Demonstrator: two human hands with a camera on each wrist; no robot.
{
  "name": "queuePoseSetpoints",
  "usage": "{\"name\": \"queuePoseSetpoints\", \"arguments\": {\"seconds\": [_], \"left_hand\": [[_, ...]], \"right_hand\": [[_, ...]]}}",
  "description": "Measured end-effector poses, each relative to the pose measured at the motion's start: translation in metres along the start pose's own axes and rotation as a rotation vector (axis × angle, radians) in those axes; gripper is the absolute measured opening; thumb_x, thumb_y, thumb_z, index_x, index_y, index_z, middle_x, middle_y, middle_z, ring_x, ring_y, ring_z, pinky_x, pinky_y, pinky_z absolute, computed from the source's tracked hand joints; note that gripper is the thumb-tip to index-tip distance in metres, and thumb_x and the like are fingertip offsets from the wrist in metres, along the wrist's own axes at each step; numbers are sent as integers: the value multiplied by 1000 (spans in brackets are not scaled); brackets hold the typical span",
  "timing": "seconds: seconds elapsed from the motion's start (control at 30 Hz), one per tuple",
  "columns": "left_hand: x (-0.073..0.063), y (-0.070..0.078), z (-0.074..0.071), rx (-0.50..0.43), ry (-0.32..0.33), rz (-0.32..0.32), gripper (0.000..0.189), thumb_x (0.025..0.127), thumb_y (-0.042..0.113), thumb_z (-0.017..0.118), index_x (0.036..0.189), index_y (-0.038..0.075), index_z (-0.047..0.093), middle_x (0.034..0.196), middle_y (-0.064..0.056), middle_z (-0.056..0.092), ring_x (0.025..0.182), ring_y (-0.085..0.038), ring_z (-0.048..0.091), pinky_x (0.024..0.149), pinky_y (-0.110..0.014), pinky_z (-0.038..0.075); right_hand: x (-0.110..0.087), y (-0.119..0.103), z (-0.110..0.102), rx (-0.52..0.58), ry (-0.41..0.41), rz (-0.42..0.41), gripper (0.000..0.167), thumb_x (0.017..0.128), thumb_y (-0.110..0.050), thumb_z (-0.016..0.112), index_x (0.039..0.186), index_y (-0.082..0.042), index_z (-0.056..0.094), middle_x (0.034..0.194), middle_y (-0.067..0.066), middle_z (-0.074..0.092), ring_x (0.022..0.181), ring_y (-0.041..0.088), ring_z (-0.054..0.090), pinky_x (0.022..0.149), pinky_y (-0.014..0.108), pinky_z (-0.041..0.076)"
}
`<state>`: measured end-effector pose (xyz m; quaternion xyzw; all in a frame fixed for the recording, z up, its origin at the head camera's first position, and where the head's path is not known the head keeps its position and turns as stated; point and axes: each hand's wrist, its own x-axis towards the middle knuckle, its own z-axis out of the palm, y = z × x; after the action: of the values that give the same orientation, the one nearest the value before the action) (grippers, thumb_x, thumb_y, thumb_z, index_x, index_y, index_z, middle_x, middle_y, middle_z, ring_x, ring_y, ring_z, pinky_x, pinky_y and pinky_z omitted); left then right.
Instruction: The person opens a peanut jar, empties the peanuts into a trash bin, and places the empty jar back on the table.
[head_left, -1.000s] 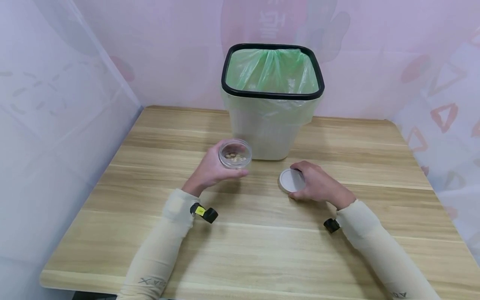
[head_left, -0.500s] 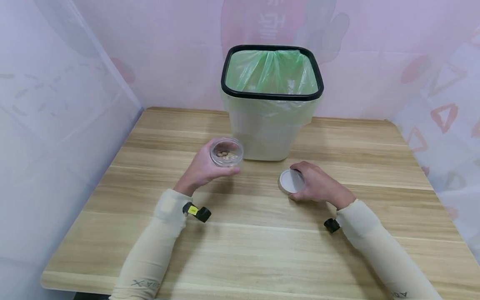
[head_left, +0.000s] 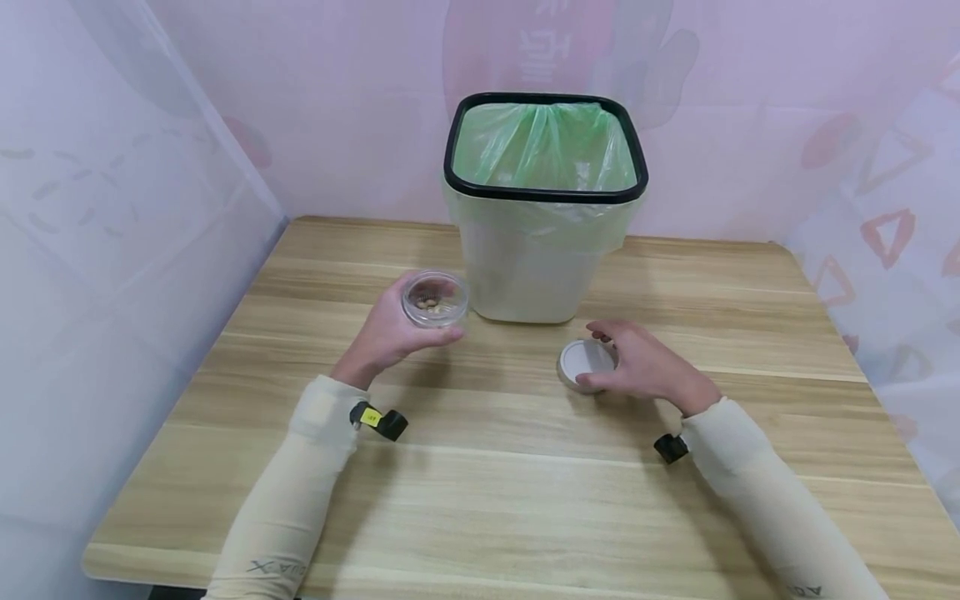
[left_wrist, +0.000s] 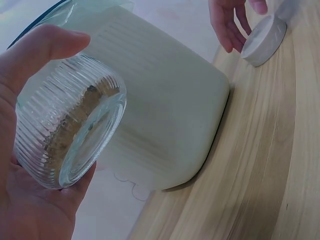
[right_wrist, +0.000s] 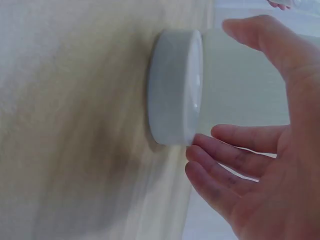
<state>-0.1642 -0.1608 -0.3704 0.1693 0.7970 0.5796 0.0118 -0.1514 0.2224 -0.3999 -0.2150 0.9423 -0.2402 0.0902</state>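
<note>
- L hand (head_left: pixel 388 328): curled round a clear ribbed jar (left_wrist: pixel 65 117), thumb on one side, fingers on the other; clamped on it.
- Jar: held up off the table (head_left: pixel 480 492), mouth up, no lid on, just L of the bin (head_left: pixel 528 271); small tan bits (head_left: pixel 427 305) in the bottom.
- R hand (head_left: pixel 651 367): fingers & thumb apart, spread about the white lid (head_left: pixel 582 362), not clamped on it; can't tell if fingertips touch.
- Lid: flat on table, in front of bin & a bit R.
- Bin: whitish, upright on table twd the back, w/ black rim (head_left: pixel 546 195) & greenish bag (head_left: pixel 547 146) lining it, edge folded outside.
- Both arms in cream sleeves (head_left: pixel 285 492), small black cam (head_left: pixel 390 425) at each wrist.
- Behind: pale pink printed cloth (head_left: pixel 337 117).
</note>
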Motion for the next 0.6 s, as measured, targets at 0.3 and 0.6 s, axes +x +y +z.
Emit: {"name": "queuePoseSetpoints", "arguments": {"seconds": [0.3,0.6], "left_hand": [[-1,2,-9,21,24,-1,74,74,14,96,138,10,60,132,-10,69,128,-35,61,113,-45,47],[1,8,-19,14,44,-14,75,74,14,96,139,7,58,134,-14,67,126,-33,62,111,-41,50]], "right_hand": [[-1,-2,-20,133,83,40,62,99,-40,72,141,3,57,133,23,69,123,37,66,102,54,55],[-4,-10,-49,145,285,65,40,106,-37,62,126,-2,65,111,14,76,100,27,71,88,36,57]]}}
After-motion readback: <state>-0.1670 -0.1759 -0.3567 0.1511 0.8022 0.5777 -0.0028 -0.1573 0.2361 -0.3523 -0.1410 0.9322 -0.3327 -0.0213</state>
